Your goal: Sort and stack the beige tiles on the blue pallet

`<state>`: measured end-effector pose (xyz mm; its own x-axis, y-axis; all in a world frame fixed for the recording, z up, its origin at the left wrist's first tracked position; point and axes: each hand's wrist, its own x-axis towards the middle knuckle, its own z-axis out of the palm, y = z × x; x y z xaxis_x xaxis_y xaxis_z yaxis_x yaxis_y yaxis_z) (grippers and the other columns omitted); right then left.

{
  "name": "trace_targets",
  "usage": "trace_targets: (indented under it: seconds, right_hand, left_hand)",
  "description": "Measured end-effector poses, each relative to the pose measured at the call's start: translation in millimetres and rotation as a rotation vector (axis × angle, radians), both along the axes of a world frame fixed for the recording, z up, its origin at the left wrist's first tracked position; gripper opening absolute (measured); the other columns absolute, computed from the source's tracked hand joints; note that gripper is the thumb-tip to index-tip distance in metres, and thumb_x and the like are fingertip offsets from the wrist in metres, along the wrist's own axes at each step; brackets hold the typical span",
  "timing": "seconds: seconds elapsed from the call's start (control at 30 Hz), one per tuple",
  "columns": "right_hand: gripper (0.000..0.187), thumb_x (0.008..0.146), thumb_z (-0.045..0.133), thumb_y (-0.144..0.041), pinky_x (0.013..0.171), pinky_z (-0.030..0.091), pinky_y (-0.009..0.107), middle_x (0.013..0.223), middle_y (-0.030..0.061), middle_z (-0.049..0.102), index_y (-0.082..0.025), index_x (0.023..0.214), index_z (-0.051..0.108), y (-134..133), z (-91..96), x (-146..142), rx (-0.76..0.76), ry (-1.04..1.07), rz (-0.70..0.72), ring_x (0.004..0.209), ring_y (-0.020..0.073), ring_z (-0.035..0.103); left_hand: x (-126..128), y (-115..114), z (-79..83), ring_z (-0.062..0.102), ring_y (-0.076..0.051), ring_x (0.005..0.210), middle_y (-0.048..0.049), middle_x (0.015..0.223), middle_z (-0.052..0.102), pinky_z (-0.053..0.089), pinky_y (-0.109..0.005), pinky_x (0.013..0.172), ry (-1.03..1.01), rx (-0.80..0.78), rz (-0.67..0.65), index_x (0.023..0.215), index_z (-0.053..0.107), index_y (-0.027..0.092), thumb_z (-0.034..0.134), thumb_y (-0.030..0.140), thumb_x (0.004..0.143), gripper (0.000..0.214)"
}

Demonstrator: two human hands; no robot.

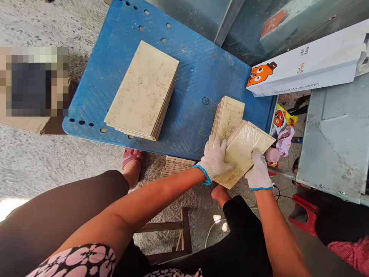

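Observation:
Both my hands wear white knit gloves with blue cuffs. My right hand [259,169] grips the right edge of a small stack of glossy cream tiles [245,150], thumb on top and the other fingers hidden beneath. My left hand [215,158] holds the stack's left side, its thumb across the top tile and its fingers reaching to another stack of tiles [230,113] just behind. The held stack lies askew, overlapping that one and jutting past the table's near edge. A larger stack of cream, dark-speckled tiles [144,90] sits further left.
The blue table [193,77] has holes along its left end. A white printed carton [305,63] lies at the right, by a grey metal surface [334,142]. More stacked pieces [177,165] show below the table. Another person's leg [66,200] is close on my left; a red stool [305,215] stands right.

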<state>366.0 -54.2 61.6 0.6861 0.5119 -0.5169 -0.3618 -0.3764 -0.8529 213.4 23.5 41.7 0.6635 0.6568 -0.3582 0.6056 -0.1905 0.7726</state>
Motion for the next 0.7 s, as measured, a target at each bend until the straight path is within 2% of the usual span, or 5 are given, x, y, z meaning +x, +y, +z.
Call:
trace_targets:
  seconds: [0.13,0.27,0.4,0.53,0.7]
  right_hand:
    - [0.040,0.065,0.084,-0.040,0.073,0.061,0.028,0.101,0.0043,0.077,-0.023,0.097,0.068,-34,12.8,-4,-0.013,-0.070,-0.003,0.087,0.0201,0.074]
    - [0.041,0.062,0.085,-0.035,0.083,0.061,0.031,0.100,0.0050,0.077,-0.023,0.098,0.069,-69,19.7,-13,-0.013,-0.046,0.088,0.100,0.0228,0.073]
    - [0.047,0.054,0.090,-0.033,0.089,0.061,0.042,0.102,0.0070,0.077,-0.024,0.096,0.070,-92,17.3,-28,-0.016,0.060,0.178,0.108,0.0304,0.071]
    - [0.050,0.050,0.094,-0.024,0.091,0.061,0.044,0.100,0.0081,0.078,-0.021,0.095,0.072,-111,4.2,-34,-0.099,0.109,0.261,0.101,0.0305,0.073]
    - [0.048,0.049,0.093,-0.020,0.077,0.064,0.044,0.088,0.0057,0.078,-0.020,0.091,0.072,-120,-18.3,-34,-0.225,0.179,0.235,0.083,0.0267,0.074]
  left_hand:
    - [-7,10,13.0,0.061,-0.031,0.123,-0.0116,0.133,0.062,0.050,-0.040,0.105,-0.122,-0.219,-0.051,0.134,0.055,0.019,0.075,0.048,0.081,0.064]
    - [-11,32,31.3,0.062,-0.032,0.122,-0.0093,0.133,0.064,0.051,-0.040,0.103,-0.214,-0.272,-0.135,0.142,0.052,0.020,0.084,0.045,0.072,0.081]
    - [-15,40,34.6,0.055,-0.035,0.133,-0.0109,0.143,0.059,0.045,-0.041,0.111,-0.195,-0.261,-0.231,0.147,0.051,0.017,0.090,0.042,0.062,0.097]
    - [-27,23,28.9,0.064,-0.029,0.119,-0.0051,0.128,0.068,0.048,-0.036,0.105,-0.141,-0.275,-0.394,0.136,0.063,0.021,0.086,0.037,0.066,0.075]
    - [-38,-14,22.5,0.067,-0.031,0.105,-0.0079,0.121,0.066,0.054,-0.038,0.088,-0.015,-0.099,-0.493,0.127,0.067,0.025,0.081,0.044,0.072,0.060]
